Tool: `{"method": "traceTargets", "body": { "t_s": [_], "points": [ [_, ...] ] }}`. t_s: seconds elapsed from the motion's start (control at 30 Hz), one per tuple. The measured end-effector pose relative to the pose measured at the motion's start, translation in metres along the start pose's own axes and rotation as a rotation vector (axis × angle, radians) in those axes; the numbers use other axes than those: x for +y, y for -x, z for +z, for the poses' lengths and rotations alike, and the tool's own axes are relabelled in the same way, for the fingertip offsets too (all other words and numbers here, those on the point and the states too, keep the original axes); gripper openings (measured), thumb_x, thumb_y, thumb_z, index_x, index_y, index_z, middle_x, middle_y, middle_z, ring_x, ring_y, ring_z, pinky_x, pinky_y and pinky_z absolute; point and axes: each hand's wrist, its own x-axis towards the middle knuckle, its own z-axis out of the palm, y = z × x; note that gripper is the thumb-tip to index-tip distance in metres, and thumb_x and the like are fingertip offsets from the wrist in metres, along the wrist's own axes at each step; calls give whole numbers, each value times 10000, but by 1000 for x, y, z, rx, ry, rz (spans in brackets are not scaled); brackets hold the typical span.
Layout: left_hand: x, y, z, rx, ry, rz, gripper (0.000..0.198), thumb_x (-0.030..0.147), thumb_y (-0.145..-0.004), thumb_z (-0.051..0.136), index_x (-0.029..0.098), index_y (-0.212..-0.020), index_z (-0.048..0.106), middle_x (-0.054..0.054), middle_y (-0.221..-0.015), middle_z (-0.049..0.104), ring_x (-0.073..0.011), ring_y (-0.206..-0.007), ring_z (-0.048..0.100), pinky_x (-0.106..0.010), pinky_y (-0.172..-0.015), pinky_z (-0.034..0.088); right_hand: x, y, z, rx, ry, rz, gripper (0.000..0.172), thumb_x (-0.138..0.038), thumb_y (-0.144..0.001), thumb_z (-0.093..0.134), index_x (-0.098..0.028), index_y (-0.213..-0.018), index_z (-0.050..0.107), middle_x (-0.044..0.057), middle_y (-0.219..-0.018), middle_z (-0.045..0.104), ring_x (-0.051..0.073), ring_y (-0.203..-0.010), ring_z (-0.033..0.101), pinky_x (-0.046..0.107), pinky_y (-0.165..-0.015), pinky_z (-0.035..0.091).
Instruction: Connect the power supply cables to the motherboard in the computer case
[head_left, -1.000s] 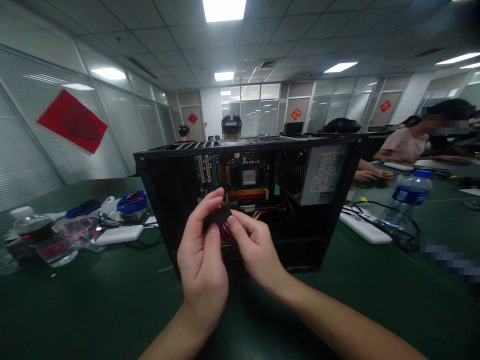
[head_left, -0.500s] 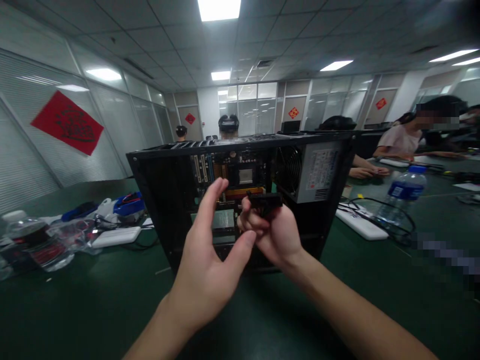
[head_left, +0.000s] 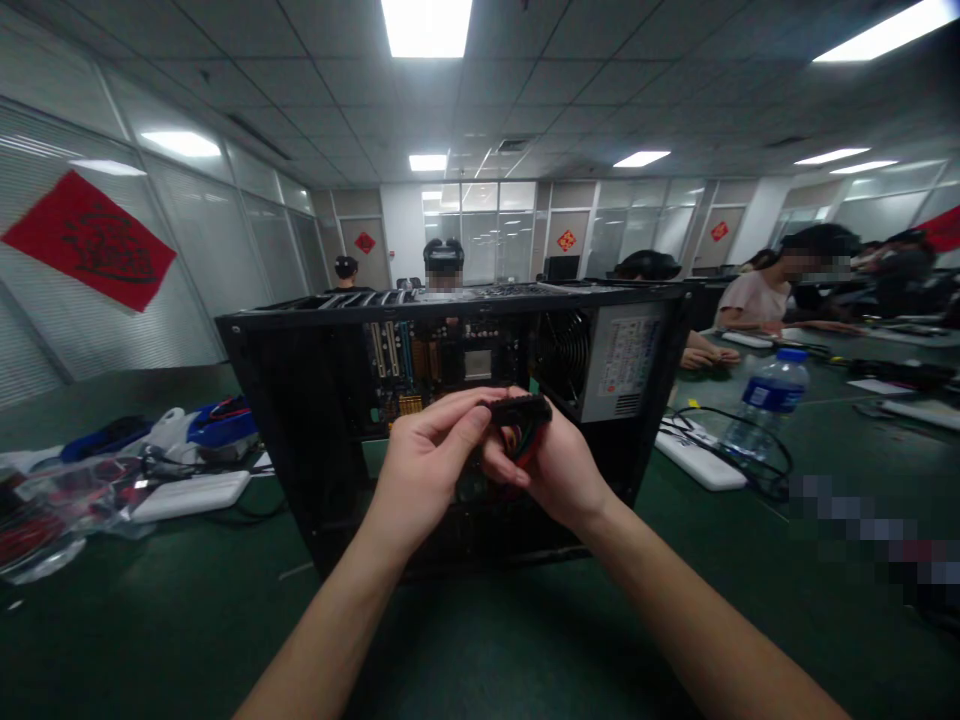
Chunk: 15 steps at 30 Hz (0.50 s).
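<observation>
In front of the open computer case, my right hand (head_left: 566, 470) is closed round a small flat black part with thin coloured wires (head_left: 519, 410). My left hand (head_left: 427, 455) pinches the left end of the same part between thumb and fingers. Its exact kind is hard to make out. Behind both hands stands the black computer case (head_left: 289, 440), its side panel off. Inside it are a motherboard (head_left: 431, 365) with a pale square chip, partly hidden by my hands, and a power supply (head_left: 621, 360) with a fan at the upper right.
Left of the case lie a white flat box (head_left: 196, 495), plastic bags and a blue pouch (head_left: 221, 425). To the right are another white box (head_left: 705, 460), black cables and a water bottle (head_left: 772, 395) with a blue cap. Other people sit farther back.
My left hand, open with thumb and fingers apart before, has closed on the black part in my right hand. The view has shifted slightly, so the case appears farther left.
</observation>
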Motion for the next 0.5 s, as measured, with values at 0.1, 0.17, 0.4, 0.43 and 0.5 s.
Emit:
{"method": "traceTargets", "body": {
  "t_s": [0.1,0.17,0.4,0.43,0.5],
  "points": [
    [-8,1,-2,65,139,-84,335,401,-895,677,178,-1128,768,-53,-862,740,-187,-825,703,-320,-877,566,-1,2,0,101,174,-126,695,-773,-919,335,-156,-789,626,-7,-494,506,104,-402,428,237,-422,322],
    [-10,2,-2,97,238,-111,355,403,-876,700,165,-1132,764,-68,-922,744,-181,-832,693,-316,-862,570,-4,5,1,151,275,-193,647,-791,-886,424,-178,-936,624,-18,-580,562,105,-429,474,230,-415,355],
    [-8,4,-2,60,331,-176,294,401,-884,698,202,-1084,781,-94,-1115,744,-217,-984,695,-347,-920,564,-25,8,0,272,546,-387,233,-424,-883,708,-192,-880,687,8,-786,671,127,-683,615,223,-593,496],
    [-8,4,-3,68,321,-178,296,404,-888,695,207,-1092,779,-93,-1134,740,-217,-1003,690,-327,-901,565,-26,7,-1,264,557,-384,224,-413,-874,718,-190,-869,701,9,-778,673,132,-694,613,227,-603,497],
    [-10,4,-3,84,303,-183,306,413,-892,690,217,-1112,772,-90,-1158,734,-207,-1018,682,-284,-852,564,-27,5,-4,251,550,-364,222,-409,-862,726,-187,-854,718,11,-772,682,138,-694,611,237,-614,502]
  ]
}}
